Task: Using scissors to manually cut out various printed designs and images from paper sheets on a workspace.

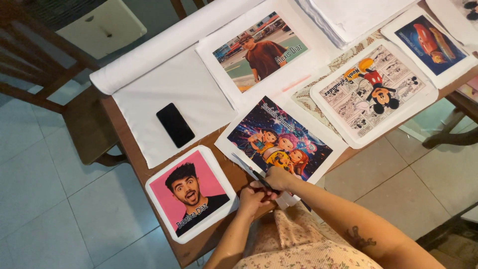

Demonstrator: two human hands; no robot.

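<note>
My hands meet at the near edge of a wooden table. My right hand is closed on black-handled scissors, whose blades point up and left over the white border of a colourful cartoon print. My left hand sits just below it and pinches a small white piece of fabric. To the left lies a pink portrait print.
A black phone lies on white cloth beside a white fabric roll. Further prints cover the table: a street photo, a cartoon mouse, a red car. A wooden chair stands left on a tiled floor.
</note>
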